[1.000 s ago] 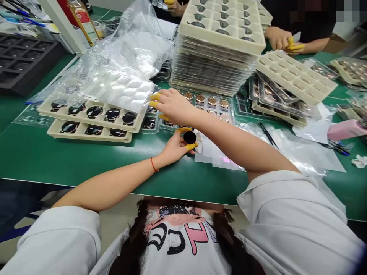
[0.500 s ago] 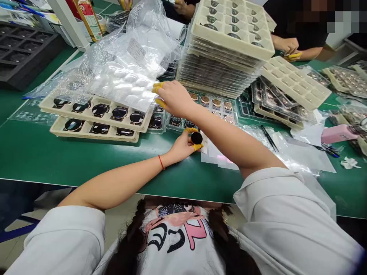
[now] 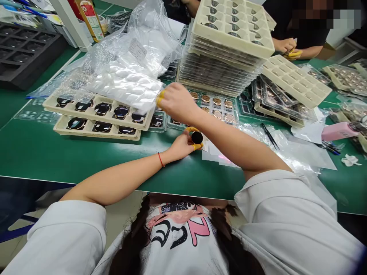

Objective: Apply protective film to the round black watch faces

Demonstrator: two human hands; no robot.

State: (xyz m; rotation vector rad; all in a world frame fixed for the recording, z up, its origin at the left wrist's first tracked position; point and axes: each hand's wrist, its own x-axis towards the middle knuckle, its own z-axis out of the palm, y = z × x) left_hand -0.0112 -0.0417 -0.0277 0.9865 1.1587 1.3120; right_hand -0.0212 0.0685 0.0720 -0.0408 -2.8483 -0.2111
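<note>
My left hand (image 3: 181,147), with yellow finger cots, is closed around a round watch head (image 3: 197,138) with a black face, just above the green table. Higher up, my right hand (image 3: 178,103) is pinched at the right edge of a translucent sheet of oval protective films (image 3: 123,86). Motion smears its fingertips, so the exact grip is hard to see. That sheet lies over two cream trays (image 3: 94,119) of dark-faced watch heads. Behind my right wrist, a clear tray (image 3: 223,106) holds rose-gold watch heads.
A tall stack of trays (image 3: 212,65) stands behind my hands. Clear plastic bags (image 3: 151,34) are heaped at its left. More trays (image 3: 296,80), black tweezers (image 3: 268,135) and a pink bottle (image 3: 340,131) are on the right. A co-worker's hands (image 3: 289,49) are across the table.
My right hand has moved slightly right and down, its fingers drawing together, and the sheet's edge has shifted right with it. My left hand keeps the watch head in about the same place.
</note>
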